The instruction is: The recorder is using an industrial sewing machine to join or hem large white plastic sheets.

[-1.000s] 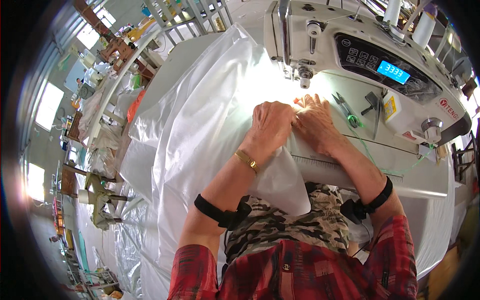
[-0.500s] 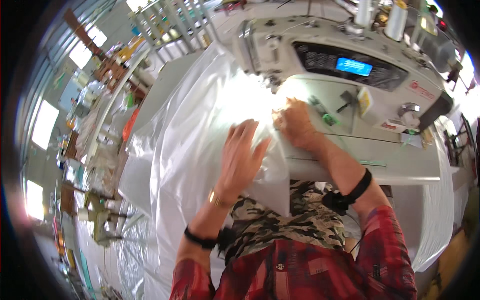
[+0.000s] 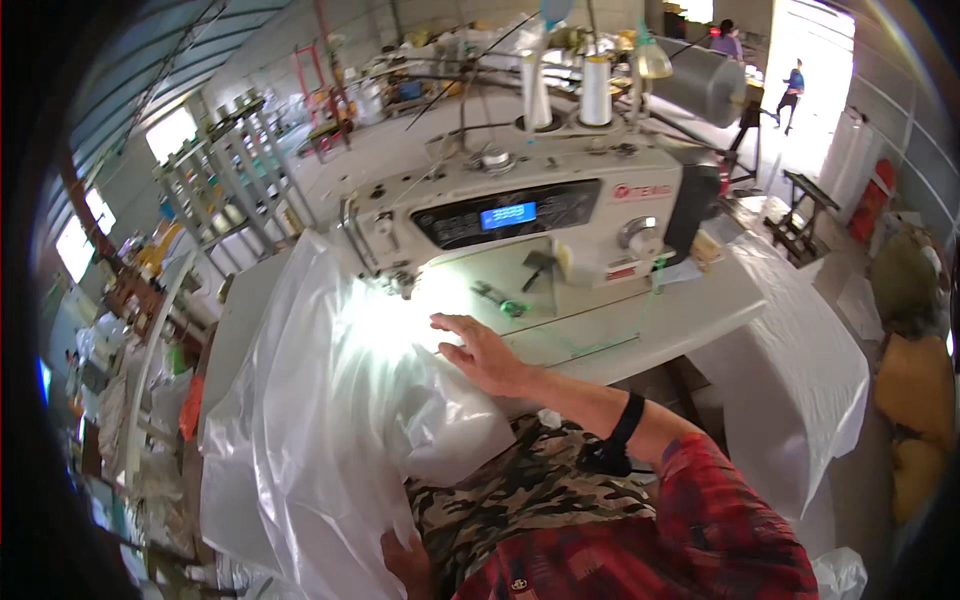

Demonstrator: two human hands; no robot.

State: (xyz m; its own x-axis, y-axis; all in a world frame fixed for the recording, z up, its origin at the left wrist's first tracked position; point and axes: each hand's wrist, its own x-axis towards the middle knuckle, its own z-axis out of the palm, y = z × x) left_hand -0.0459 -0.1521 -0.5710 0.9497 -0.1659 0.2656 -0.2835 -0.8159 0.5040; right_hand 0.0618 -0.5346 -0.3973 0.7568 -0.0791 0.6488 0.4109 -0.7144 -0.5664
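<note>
A white industrial sewing machine [image 3: 380,205] stands on its table, a bright glare lying under its needle end. A large translucent white plastic sheet [image 3: 290,410] is bunched beneath that end and hangs over the table's front edge onto my lap. My right hand [image 3: 485,355] is held just right of the glare, fingers extended and apart, with nothing visible in it. Low by my lap, my left hand [image 3: 405,565] is at the edge of the sheet; its fingers are hidden, so a grip cannot be made out.
Dark snips with a green part [image 3: 500,300] and a small black tool [image 3: 538,268] lie on the machine bed. Two white thread cones [image 3: 596,90] stand behind the machine. More white sheeting [image 3: 790,360] drapes at the right; a metal rack [image 3: 235,185] is at the left. Two people are far off near a bright doorway.
My left hand has left the top of the sheet and dropped to my lap. My right hand has opened from its closed pose near the needle. The view has swung up and right.
</note>
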